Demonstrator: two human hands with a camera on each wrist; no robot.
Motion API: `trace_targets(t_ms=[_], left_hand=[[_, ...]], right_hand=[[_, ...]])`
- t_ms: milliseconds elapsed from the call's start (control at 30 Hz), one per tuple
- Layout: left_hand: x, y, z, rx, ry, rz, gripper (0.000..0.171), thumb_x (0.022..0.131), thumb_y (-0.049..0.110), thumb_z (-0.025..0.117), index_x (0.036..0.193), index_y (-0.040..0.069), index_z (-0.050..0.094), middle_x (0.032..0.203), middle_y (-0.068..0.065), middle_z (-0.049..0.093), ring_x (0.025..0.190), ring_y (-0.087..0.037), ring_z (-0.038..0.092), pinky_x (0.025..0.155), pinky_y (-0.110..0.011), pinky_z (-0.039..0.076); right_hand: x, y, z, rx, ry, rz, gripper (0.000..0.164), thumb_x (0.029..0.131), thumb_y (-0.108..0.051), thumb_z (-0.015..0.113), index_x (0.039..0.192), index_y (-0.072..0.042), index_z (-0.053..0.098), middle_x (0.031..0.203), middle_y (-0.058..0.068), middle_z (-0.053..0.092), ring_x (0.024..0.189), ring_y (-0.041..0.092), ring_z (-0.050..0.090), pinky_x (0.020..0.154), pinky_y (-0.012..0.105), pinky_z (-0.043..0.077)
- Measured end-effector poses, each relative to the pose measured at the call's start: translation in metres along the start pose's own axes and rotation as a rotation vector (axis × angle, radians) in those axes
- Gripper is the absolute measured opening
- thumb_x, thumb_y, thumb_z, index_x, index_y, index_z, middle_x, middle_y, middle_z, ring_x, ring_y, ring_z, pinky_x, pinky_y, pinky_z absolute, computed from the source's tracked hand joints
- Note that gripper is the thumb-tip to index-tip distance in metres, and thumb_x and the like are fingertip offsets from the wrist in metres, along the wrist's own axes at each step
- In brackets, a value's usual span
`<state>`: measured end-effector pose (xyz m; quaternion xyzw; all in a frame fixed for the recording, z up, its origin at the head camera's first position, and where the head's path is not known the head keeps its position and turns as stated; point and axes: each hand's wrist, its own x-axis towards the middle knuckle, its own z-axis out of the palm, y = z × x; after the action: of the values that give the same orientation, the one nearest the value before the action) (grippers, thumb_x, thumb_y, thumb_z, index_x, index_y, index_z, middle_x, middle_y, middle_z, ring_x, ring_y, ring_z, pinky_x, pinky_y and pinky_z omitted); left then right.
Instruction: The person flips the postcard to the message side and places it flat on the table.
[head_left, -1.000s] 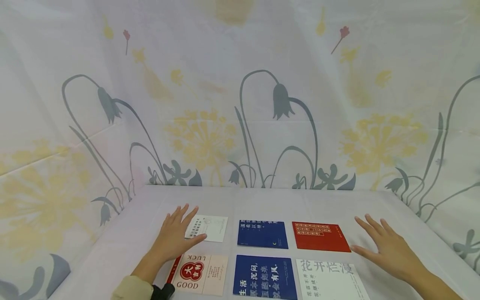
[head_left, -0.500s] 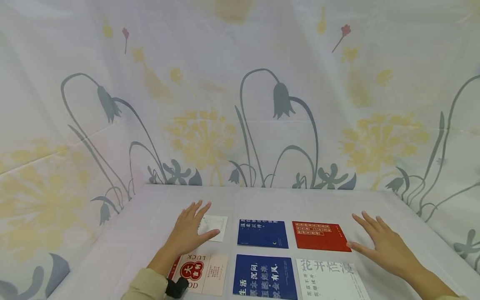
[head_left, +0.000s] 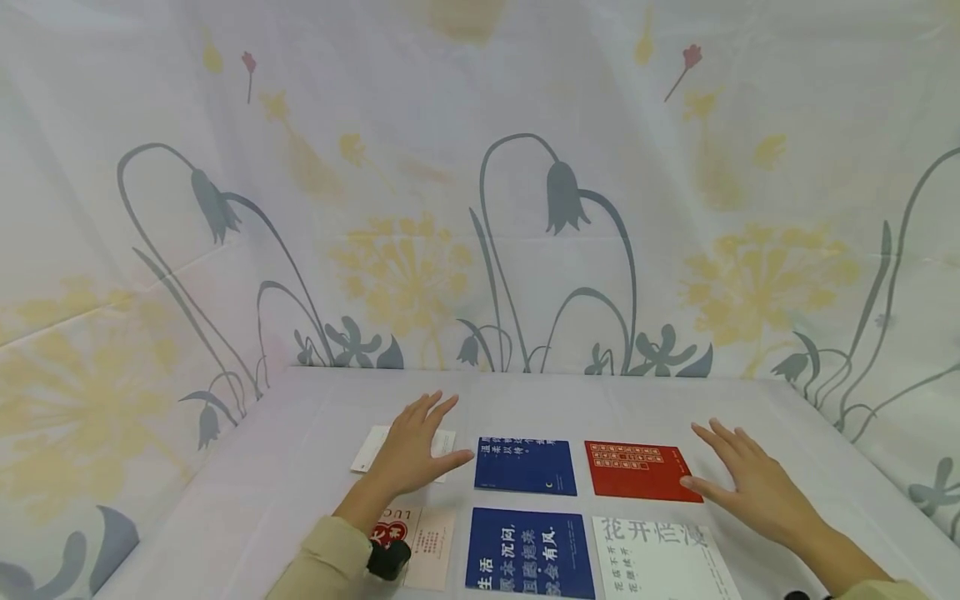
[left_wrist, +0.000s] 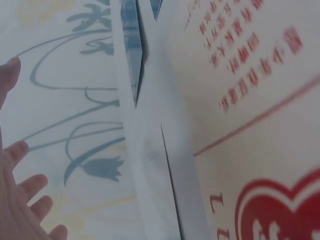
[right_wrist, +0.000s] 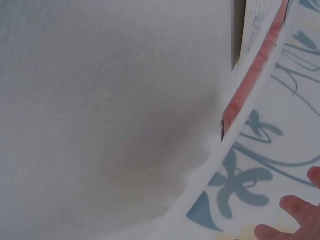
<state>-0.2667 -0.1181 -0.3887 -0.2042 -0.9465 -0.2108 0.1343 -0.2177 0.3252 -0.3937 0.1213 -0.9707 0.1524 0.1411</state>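
My left hand (head_left: 408,450) hovers with fingers spread over the white card (head_left: 370,448) at the back left and hides much of it. Its wrist and sleeve cover part of the cream card with red print (head_left: 430,546). On the right, my right hand (head_left: 753,483) is spread too, its thumb tip overlapping the right side of the red card (head_left: 637,475). Neither hand holds anything. Between the hands lie a blue card (head_left: 525,467) at the back and another blue card (head_left: 529,554) in front. A white card with grey lettering (head_left: 660,562) lies front right.
The cards lie in two rows on a white-covered table (head_left: 600,404). A white curtain printed with flowers (head_left: 420,167) rises behind the table and at both sides. Black wrist bands, one of them the left band (head_left: 388,560), sit at the sleeve cuffs.
My left hand has moved right and slightly away from me, uncovering the left edge of the white card and covering more of the cream card. My right hand has shifted slightly left.
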Motion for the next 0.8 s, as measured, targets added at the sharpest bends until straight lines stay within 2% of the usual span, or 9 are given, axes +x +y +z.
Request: trace_targets(t_ms=[233, 533, 800], left_hand=[[0.008, 0.014, 0.011, -0.048, -0.014, 0.027, 0.082, 0.078, 0.058, 0.064, 0.144, 0.019, 0.035, 0.147, -0.011, 0.031, 0.135, -0.035, 0.023, 0.105, -0.057, 0.022], [0.018, 0.031, 0.019, -0.105, -0.046, 0.019, 0.084, 0.076, 0.056, 0.067, 0.144, 0.019, 0.035, 0.147, -0.011, 0.031, 0.135, -0.036, 0.024, 0.104, -0.059, 0.022], [0.024, 0.044, 0.032, -0.163, -0.067, 0.036, 0.086, 0.074, 0.055, 0.070, 0.144, 0.019, 0.036, 0.146, -0.009, 0.033, 0.135, -0.032, 0.025, 0.104, -0.056, 0.025]], right_hand=[[0.006, -0.004, -0.001, 0.037, -0.018, 0.013, 0.081, 0.082, -0.052, 0.063, 0.142, -0.006, 0.034, 0.141, 0.029, 0.030, 0.125, 0.054, 0.023, 0.087, 0.076, 0.020], [0.014, -0.006, 0.002, 0.040, -0.026, 0.034, 0.083, 0.079, -0.052, 0.067, 0.140, -0.004, 0.036, 0.140, 0.031, 0.030, 0.123, 0.052, 0.026, 0.088, 0.074, 0.023], [0.020, -0.008, 0.004, 0.066, -0.014, 0.017, 0.085, 0.076, -0.051, 0.070, 0.137, -0.002, 0.038, 0.138, 0.030, 0.032, 0.122, 0.051, 0.028, 0.088, 0.073, 0.026]])
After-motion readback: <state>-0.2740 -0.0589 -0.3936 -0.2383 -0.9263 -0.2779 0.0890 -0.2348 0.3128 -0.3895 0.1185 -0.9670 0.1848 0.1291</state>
